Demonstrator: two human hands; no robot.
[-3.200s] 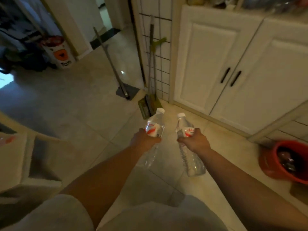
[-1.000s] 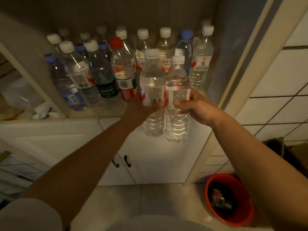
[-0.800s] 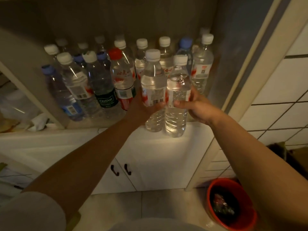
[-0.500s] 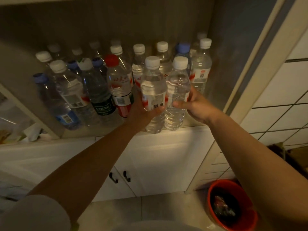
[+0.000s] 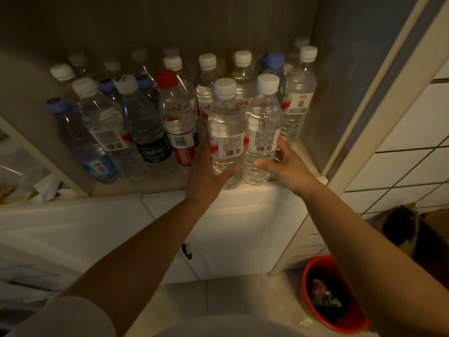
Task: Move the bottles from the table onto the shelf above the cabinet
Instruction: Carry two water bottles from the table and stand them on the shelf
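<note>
Both clear plastic white-capped bottles, left (image 5: 227, 132) and right (image 5: 263, 127), now reach the wooden shelf (image 5: 155, 184) edge; your left hand (image 5: 206, 171) and right hand (image 5: 285, 164) grip them, release pending.

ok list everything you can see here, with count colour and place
held bottles: two, clear with white caps, at the shelf's front edge, side by side
shelf bottles: many, clear; caps mostly white, some blue, one red; standing on the shelf
shelf: one, pale, above the cabinet
cabinet: one, white, dark handle, below the shelf
bucket: one, red, on the floor at right
tiled wall: white, right
hands: left and right, each gripping one bottle
</note>
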